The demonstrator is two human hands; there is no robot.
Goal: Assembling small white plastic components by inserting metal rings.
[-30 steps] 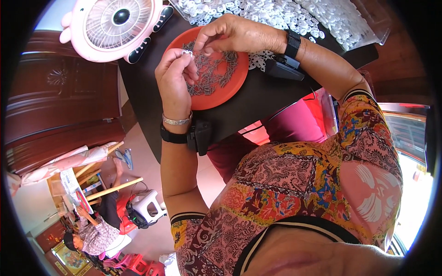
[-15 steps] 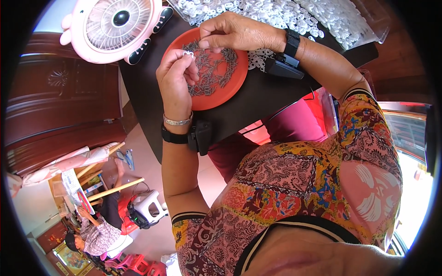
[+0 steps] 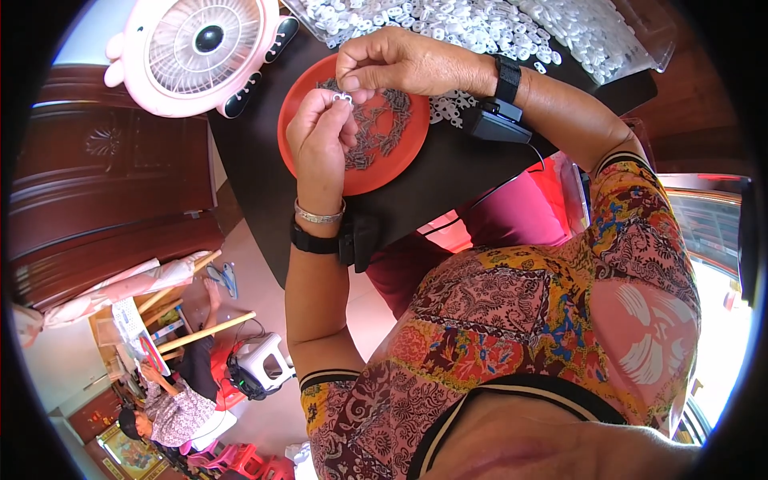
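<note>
Over the orange plate (image 3: 416, 142), my left hand (image 3: 322, 132) is closed in a pinch on a small white plastic piece (image 3: 342, 98) with rounded loops. My right hand (image 3: 396, 64) comes in from the right, thumb and forefinger pressed together just above that piece. Whatever those right fingertips hold is too small to make out. Many small grey screw-like parts (image 3: 370, 152) lie scattered on the plate beneath both hands. A few white plastic pieces (image 3: 450, 108) lie on the dark table, close to my right wrist.
A large heap of white plastic pieces (image 3: 448, 26) covers the table's far side, beside a clear bag (image 3: 596, 48) of more. At the far left stands a pink fan (image 3: 210, 38). A cable (image 3: 488, 192) hangs from the right wrist device. Another person (image 3: 180, 412) sits lower left.
My left hand has shifted right with the white plastic piece, and my right hand has moved slightly left and nearer. The fingertips of both hands are now closer together.
</note>
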